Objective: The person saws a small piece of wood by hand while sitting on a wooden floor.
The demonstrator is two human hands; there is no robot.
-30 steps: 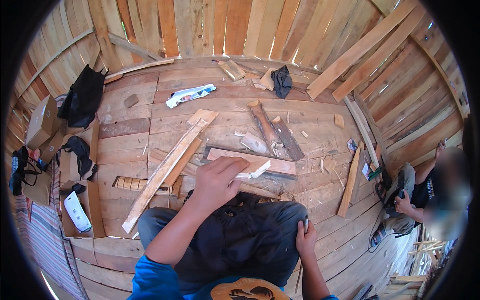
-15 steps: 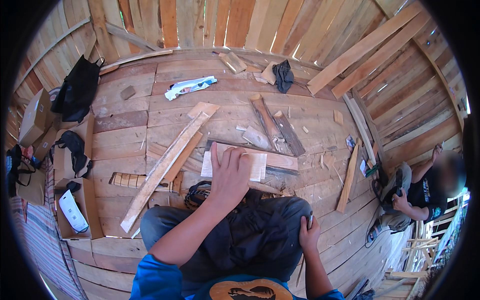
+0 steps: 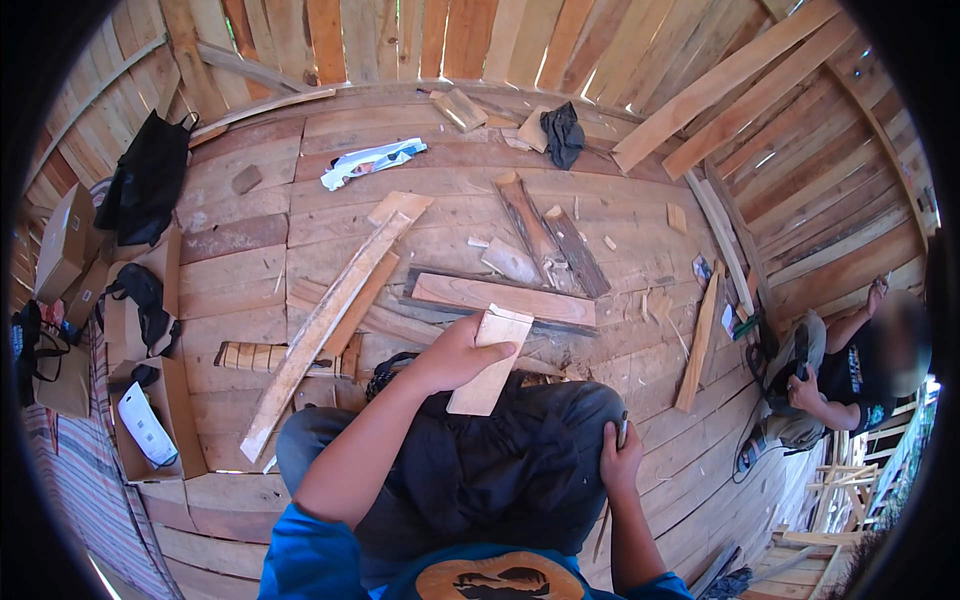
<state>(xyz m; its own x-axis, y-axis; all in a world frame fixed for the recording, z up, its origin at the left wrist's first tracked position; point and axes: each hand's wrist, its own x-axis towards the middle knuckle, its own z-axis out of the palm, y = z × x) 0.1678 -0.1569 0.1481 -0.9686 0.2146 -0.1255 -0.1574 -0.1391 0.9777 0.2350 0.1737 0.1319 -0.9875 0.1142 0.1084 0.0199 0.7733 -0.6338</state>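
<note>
Currently, near and to the right of the pale rectangular wooden block (image 3: 490,368), the right hand (image 3: 621,464) is curled, its grip closed round a slim straight tool (image 3: 623,428). The left hand (image 3: 462,357) reaches inward, grip pinching the block, thumb on top. Beyond the block lies a reddish, dark-edged wooden plank (image 3: 530,298).

The far wall (image 3: 460,45) was built of upright planks (image 3: 324,40), with daylight admitted through narrow gaps (image 3: 541,70). The floor (image 3: 240,295) was laid with wooden boards (image 3: 235,237), and two long planks (image 3: 727,85) were propped against the right wall (image 3: 810,195).
</note>
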